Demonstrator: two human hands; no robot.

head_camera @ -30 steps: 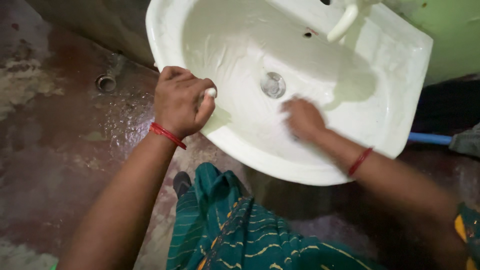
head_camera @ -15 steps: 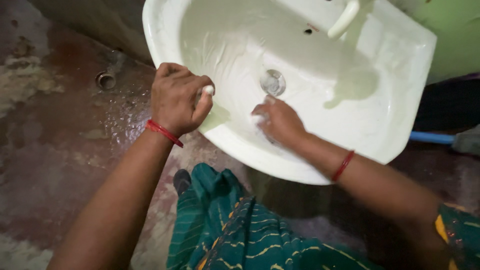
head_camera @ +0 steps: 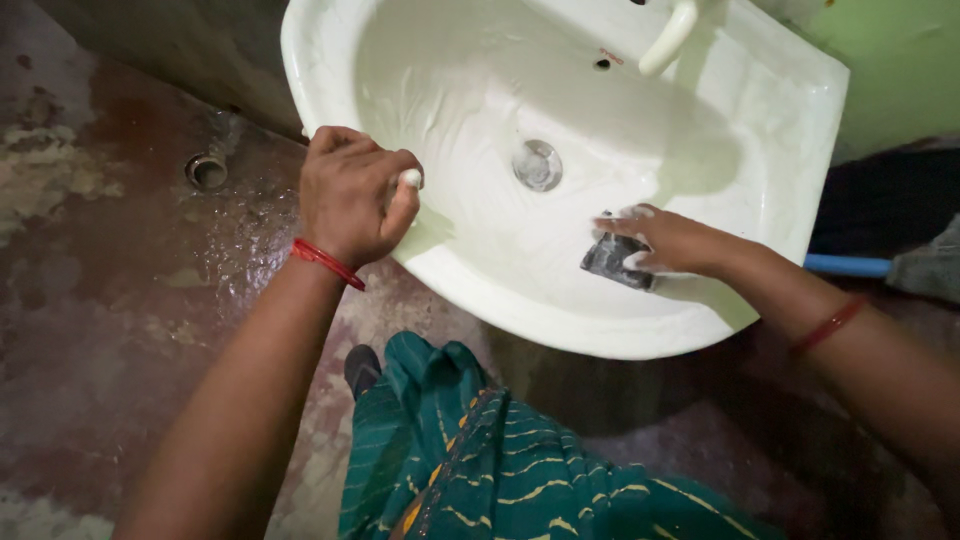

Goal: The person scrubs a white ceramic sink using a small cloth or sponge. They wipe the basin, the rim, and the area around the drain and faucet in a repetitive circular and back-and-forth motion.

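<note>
A white wall-hung sink [head_camera: 800, 110] fills the upper middle of the head view, its bowl smeared with soapy foam. My left hand [head_camera: 350, 195] grips the sink's near-left rim, thumb foamy. Inside the bowl, on its near-right slope, my right hand [head_camera: 672, 240] presses a dark grey scrub pad [head_camera: 615, 258] flat against the surface. The metal drain [head_camera: 537, 165] lies in the bowl's middle, apart from both hands. A white tap spout [head_camera: 668, 38] reaches over the bowl from the far rim.
Wet, stained reddish floor [head_camera: 130, 290] spreads to the left, with a round floor drain [head_camera: 206, 171] in it. A blue pipe [head_camera: 848, 265] runs at the right under the sink edge. A green wall [head_camera: 900, 70] stands behind. My green patterned garment [head_camera: 470, 460] hangs below.
My right hand slid with the scrub pad from the bowl's near middle toward its near-right side. My left hand stayed on the rim.
</note>
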